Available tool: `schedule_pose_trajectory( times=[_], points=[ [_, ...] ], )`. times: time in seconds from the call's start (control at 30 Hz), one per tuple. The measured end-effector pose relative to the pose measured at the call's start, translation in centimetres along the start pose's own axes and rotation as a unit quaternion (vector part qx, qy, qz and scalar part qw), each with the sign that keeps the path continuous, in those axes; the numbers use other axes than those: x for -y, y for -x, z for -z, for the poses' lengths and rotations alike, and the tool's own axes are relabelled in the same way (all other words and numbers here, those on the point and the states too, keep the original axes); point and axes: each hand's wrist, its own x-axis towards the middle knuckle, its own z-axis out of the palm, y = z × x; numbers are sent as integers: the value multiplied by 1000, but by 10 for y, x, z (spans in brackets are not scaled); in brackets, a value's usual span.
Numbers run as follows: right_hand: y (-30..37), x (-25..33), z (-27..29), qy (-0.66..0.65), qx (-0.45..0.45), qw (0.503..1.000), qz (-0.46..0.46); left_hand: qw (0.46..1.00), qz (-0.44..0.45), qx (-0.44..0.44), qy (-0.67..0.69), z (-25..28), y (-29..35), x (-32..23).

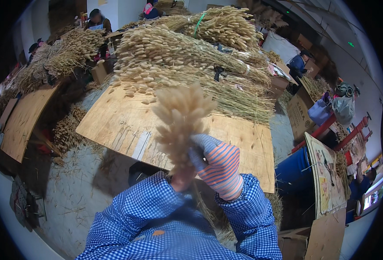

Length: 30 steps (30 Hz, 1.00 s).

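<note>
In front of my chest is an upright bunch of dried bunny-tail grass (185,108), its fluffy beige heads fanned upward and slightly blurred. My left hand (182,180) is closed around it low down, the fingers largely hidden behind the heads. Thin stalks (203,203) hang down below that grip. My right hand (219,167), in a striped orange and blue-grey knitted glove, presses curled fingers against the right side of the bunch. Beyond both hands stands a plywood table (252,147), with a large heap of bunny-tail grass (170,56) at its back.
Green twine (199,24) ties one bundle on the heap. At the right are a blue barrel (293,171), a stained board (326,173) and a cardboard box (301,110). Another plywood table (29,119) stands left. Several people sit at work farther off; loose straw litters the floor.
</note>
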Motion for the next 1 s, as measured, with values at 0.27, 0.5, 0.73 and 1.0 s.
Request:
schedule_pose_trajectory(
  times=[0.27, 0.5, 0.73, 1.0],
  points=[
    [3, 7, -2, 51, 5, 999, 14, 1000, 12, 10, -1, -2, -1, -3],
    [3, 9, 0, 16, 11, 999, 28, 1000, 16, 12, 1, -5, -1, -3],
    [4, 14, 2, 32, 35, 999, -12, 1000, 23, 17, 6, -4, 1, -5],
    [6, 12, -4, 2, 37, 999, -23, 999, 35, 29, 13, 0, 4, -7]
  ],
)
